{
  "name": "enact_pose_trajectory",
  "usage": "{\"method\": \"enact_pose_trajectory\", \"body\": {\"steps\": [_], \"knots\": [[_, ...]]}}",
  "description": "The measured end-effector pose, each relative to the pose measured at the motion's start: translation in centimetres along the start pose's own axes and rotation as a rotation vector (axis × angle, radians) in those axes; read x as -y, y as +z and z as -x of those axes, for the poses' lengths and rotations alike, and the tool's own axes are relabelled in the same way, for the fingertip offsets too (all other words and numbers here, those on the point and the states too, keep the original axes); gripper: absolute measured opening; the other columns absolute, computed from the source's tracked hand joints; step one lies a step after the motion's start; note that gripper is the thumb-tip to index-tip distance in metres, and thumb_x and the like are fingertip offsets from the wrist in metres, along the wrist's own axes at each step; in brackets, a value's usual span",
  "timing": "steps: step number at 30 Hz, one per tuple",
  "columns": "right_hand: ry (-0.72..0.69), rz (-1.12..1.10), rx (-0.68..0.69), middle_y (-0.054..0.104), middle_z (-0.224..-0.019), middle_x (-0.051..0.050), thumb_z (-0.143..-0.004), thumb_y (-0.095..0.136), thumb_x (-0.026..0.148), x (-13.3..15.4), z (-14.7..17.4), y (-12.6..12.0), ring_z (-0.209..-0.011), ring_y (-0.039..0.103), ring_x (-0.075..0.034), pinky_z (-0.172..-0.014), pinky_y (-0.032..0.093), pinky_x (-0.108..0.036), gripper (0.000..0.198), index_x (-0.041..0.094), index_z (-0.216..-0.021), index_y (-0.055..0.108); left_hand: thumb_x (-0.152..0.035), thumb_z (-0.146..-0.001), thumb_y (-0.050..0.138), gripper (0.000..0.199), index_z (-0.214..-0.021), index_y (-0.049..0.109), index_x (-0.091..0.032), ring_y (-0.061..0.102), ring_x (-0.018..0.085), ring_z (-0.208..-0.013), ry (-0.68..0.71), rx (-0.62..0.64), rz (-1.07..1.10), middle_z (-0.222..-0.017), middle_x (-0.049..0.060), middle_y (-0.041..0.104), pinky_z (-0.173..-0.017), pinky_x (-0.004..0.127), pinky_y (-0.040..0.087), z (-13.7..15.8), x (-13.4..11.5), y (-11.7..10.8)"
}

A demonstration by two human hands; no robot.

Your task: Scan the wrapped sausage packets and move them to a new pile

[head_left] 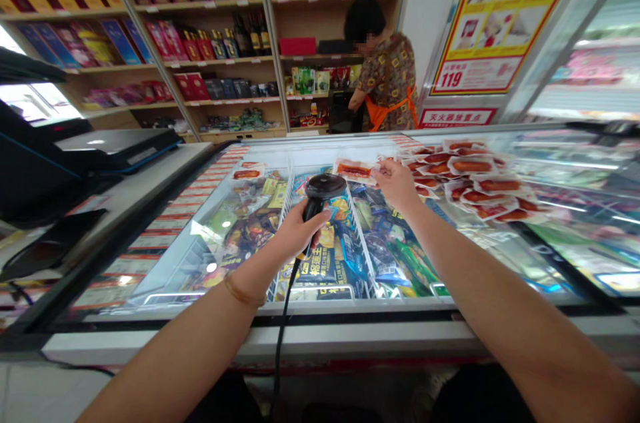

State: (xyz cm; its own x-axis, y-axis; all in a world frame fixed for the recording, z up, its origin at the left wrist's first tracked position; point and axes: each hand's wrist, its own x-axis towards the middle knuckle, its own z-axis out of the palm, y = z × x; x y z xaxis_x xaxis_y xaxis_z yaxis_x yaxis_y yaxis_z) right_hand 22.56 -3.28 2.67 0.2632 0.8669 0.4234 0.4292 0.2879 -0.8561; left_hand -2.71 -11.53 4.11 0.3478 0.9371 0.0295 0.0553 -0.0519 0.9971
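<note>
At the far left of my freezer (370, 338), a lone sausage packet (247, 172) lies on the glass. Next comes my left hand (297, 231), fingers wrapped round the grip of a black scanner (324, 186), its cable (281, 326) hanging toward me. Just beyond the scanner's head is a second sausage packet (350, 170), its right end pinched between the thumb and fingers of my right hand (399, 184); whether scanner and wrapper touch, I can't quite tell. Rightmost, more packets (470, 166) lie heaped on the glass.
</note>
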Motion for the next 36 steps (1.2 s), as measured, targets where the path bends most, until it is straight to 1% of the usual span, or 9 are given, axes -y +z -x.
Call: {"method": "enact_pose_trajectory", "body": {"steps": [3,7,12,15,18,23,26,29,36], "knots": [[0.030,-0.013,-0.011,0.065,-0.076,-0.003,-0.077,0.060,0.026,-0.5,0.2,0.7,-0.062,0.064,-0.017,-0.056,0.059,-0.032,0.015,0.016,-0.088,0.064,-0.047,-0.071,0.075,0.040,-0.088,0.051,-0.020,0.044,0.008,-0.035,-0.014,-0.064,0.056,-0.050,-0.008,0.050,-0.038,0.021,0.036,-0.4,0.0,-0.1],[0.106,-0.025,0.075,0.067,-0.076,-0.002,-0.081,0.058,0.022,0.4,0.2,4.2,-0.058,0.064,-0.015,-0.057,0.057,-0.029,0.010,0.017,-0.087,0.064,-0.043,-0.070,0.075,0.036,-0.082,0.051,-0.019,0.046,0.007,-0.036,-0.052,-0.288,0.148,-0.058,-0.005,0.054,-0.035,0.021,0.035,-1.3,-1.1,-1.3],[0.152,0.124,0.307,0.071,-0.077,-0.002,-0.086,0.055,0.018,3.9,-0.9,12.7,-0.055,0.064,-0.012,-0.056,0.053,-0.023,0.012,0.016,-0.087,0.067,-0.039,-0.072,0.073,0.033,-0.086,0.051,-0.019,0.047,0.007,-0.037,0.029,-0.486,0.146,-0.065,-0.005,0.056,-0.035,0.021,0.036,-0.5,-3.3,-6.1],[0.119,0.315,0.368,0.072,-0.075,-0.002,-0.088,0.054,0.021,6.0,-1.6,18.7,-0.061,0.067,-0.014,-0.059,0.051,-0.022,0.016,0.017,-0.090,0.070,-0.040,-0.070,0.074,0.036,-0.088,0.050,-0.020,0.047,0.007,-0.039,0.112,-0.587,0.043,-0.065,-0.006,0.055,-0.035,0.020,0.036,1.3,-3.8,-9.9],[0.095,0.396,0.379,0.074,-0.082,-0.005,-0.087,0.056,0.022,7.4,-2.0,23.7,-0.077,0.070,-0.017,-0.068,0.051,-0.023,0.016,0.018,-0.088,0.071,-0.043,-0.069,0.074,0.038,-0.087,0.049,-0.020,0.047,0.007,-0.038,0.092,-0.660,0.026,-0.064,-0.006,0.055,-0.034,0.019,0.036,3.2,-3.5,-13.2],[0.102,0.459,0.356,0.072,-0.111,-0.011,-0.088,0.057,0.024,8.8,-2.3,28.2,-0.106,0.065,-0.023,-0.085,0.049,-0.030,0.023,0.018,-0.106,0.069,-0.043,-0.068,0.075,0.041,-0.091,0.051,-0.020,0.048,0.007,-0.039,0.080,-0.721,0.086,-0.067,-0.006,0.056,-0.035,0.020,0.037,5.0,-2.9,-15.9],[0.064,0.502,0.312,0.067,-0.122,-0.011,-0.090,0.056,0.033,9.0,-2.3,27.9,-0.116,0.059,-0.025,-0.092,0.047,-0.035,0.036,0.019,-0.122,0.061,-0.042,-0.068,0.075,0.039,-0.090,0.052,-0.020,0.048,0.007,-0.040,0.059,-0.697,0.151,-0.066,-0.005,0.056,-0.035,0.020,0.037,5.2,-3.1,-15.5],[-0.051,0.545,0.276,0.063,-0.127,-0.012,-0.091,0.054,0.031,8.3,-2.1,25.0,-0.121,0.055,-0.026,-0.098,0.045,-0.037,0.037,0.019,-0.126,0.059,-0.040,-0.068,0.075,0.036,-0.086,0.051,-0.019,0.047,0.007,-0.040,0.016,-0.646,0.230,-0.064,-0.005,0.055,-0.035,0.020,0.037,4.4,-3.5,-13.7],[-0.153,0.722,0.229,0.060,-0.128,-0.013,-0.088,0.055,0.027,5.1,-0.2,10.8,-0.119,0.056,-0.027,-0.100,0.045,-0.037,0.039,0.018,-0.126,0.059,-0.039,-0.066,0.078,0.037,-0.081,0.050,-0.019,0.046,0.006,-0.039,-0.019,-0.444,0.351,-0.065,-0.004,0.056,-0.034,0.021,0.037,0.3,-3.9,-5.5]]}}
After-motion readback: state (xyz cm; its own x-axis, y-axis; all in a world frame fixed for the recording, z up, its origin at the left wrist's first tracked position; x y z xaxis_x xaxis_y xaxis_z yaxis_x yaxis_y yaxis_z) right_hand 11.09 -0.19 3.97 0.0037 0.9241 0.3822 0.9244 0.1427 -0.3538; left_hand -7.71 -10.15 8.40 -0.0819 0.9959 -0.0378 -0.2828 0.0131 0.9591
